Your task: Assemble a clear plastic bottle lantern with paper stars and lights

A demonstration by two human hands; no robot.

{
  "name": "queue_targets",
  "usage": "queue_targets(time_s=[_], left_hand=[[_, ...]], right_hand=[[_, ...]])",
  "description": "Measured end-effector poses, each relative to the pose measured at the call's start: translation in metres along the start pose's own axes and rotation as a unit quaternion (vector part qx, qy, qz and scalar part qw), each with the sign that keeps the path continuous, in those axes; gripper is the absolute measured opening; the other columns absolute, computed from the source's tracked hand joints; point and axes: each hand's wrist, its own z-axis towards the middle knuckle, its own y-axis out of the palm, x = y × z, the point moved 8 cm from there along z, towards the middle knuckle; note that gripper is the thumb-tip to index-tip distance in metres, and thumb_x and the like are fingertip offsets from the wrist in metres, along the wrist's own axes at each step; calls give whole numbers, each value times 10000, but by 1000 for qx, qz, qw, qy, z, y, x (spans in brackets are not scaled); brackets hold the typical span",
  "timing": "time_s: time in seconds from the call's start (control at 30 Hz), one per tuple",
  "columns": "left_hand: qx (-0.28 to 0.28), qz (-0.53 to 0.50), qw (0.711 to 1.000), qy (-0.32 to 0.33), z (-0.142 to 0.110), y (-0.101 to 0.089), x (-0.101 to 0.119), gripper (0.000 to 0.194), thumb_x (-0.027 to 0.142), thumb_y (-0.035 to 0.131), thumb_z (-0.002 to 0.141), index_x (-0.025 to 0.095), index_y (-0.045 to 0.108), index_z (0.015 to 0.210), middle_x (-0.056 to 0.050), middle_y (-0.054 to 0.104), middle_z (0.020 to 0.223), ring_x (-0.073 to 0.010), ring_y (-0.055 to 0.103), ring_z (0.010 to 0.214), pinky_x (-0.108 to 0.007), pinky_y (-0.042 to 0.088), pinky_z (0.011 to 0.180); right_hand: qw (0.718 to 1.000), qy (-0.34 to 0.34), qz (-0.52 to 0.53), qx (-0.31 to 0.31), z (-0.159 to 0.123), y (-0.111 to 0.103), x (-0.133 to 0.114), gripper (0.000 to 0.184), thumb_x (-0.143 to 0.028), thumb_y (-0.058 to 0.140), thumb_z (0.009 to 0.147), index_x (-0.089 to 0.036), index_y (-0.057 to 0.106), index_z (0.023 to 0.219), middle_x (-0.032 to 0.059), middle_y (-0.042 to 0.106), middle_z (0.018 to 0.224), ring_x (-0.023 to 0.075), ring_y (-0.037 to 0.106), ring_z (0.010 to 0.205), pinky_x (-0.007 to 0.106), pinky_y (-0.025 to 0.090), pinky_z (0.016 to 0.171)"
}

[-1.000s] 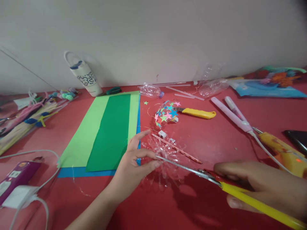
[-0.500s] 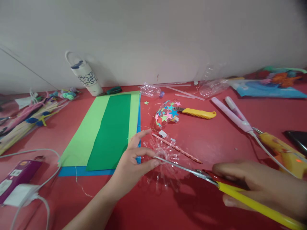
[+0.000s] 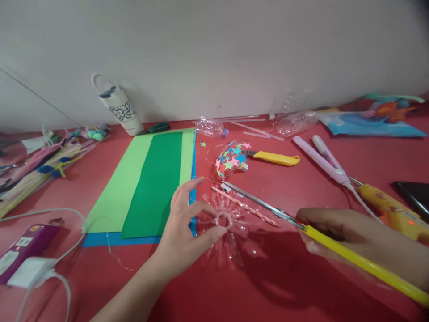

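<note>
My left hand [image 3: 187, 219] pinches the ring-shaped neck of a clear cut plastic bottle piece [image 3: 230, 252] between thumb and a finger, with the index finger stretched out. Narrow clear strips fan out around that neck over the red table. In my right hand [image 3: 355, 246] is a pair of scissors [image 3: 258, 200] with silver blades and a long yellow handle; the blades look closed. Their tip lies above a small white piece [image 3: 225, 188]. A pink patterned pencil-like stick [image 3: 246, 207] rests just beyond the plastic piece.
Green sheets [image 3: 157, 188] lie left, a yellow cutter [image 3: 276, 158] and star-covered decoration [image 3: 231, 158] ahead. A hair straightener [image 3: 318, 158] and glue gun [image 3: 385, 205] are right. A tumbler [image 3: 122, 112], clear bottle [image 3: 209, 127] and blue packet [image 3: 372, 124] stand or lie along the wall.
The scissors have lifted away from my left fingertips, their tip moving up and away to beyond the bottle neck. My left fingers now show around the neck, which is more visible.
</note>
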Motion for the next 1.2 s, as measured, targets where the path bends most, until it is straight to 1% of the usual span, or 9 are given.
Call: queue_targets(time_s=[0.1,0.2,0.43,0.6,0.73,0.87,0.97,1.03,1.2], left_hand=[[32,69,997,31,-4,-1,11,100,288,657,732,254,603,809,-40,315,1424,-291,246,1341,-584,179,1072],[41,107,992,55,-4,4,17,64,218,626,748,249,592,793,-42,319,1415,-277,257,1340,-562,154,1086],[37,116,988,98,3,6,15,206,76,528,767,260,604,817,-23,321,1414,-240,266,1345,-542,141,1099],[-16,67,997,46,5,2,9,194,118,542,771,277,578,875,1,261,1459,-245,222,1368,-521,262,1070],[7,100,994,42,3,-4,15,206,206,584,772,264,524,960,-55,293,1440,-271,253,1352,-555,260,1065],[-2,128,990,50,2,-2,17,417,275,591,789,287,444,1179,-90,332,1423,-284,285,1336,-558,276,1057],[-8,93,996,16,3,-4,11,669,347,589,800,319,235,1368,-101,312,1453,-285,287,1344,-535,313,1046],[-9,87,996,-3,3,-6,9,743,375,587,800,322,158,1404,-98,291,1468,-280,273,1353,-516,313,1053],[-48,113,992,0,1,1,7,675,299,587,789,296,252,1375,-95,352,1434,-265,332,1323,-485,312,1061]], right_hand=[[998,5,10,-60,-3,7,-2,491,-698,470,682,-224,357,623,-35,359,626,144,382,575,259,315,515],[998,14,15,-55,-3,4,-2,512,-712,476,661,-226,322,608,-47,310,617,136,338,564,259,279,509],[998,24,11,-60,-3,2,-11,524,-727,467,639,-226,319,597,-46,311,625,138,353,568,264,274,521],[998,14,22,-49,-4,-3,-16,527,-718,478,634,-227,294,583,-50,289,618,133,329,564,259,267,516],[998,20,45,-46,-5,-5,-17,535,-716,494,617,-228,277,585,-51,297,615,134,338,560,256,267,513],[998,18,42,-48,-5,-7,-15,528,-706,495,633,-227,279,581,-55,282,612,128,310,557,255,251,511],[998,8,42,-49,-5,-7,-14,495,-673,501,671,-229,292,606,-54,289,627,132,312,575,259,247,522],[998,6,43,-54,-5,-6,-12,488,-654,519,675,-229,289,612,-55,284,630,130,304,578,260,242,526],[998,0,35,-47,-6,-8,-15,495,-643,558,654,-223,303,597,-57,277,625,124,300,571,256,235,519]])
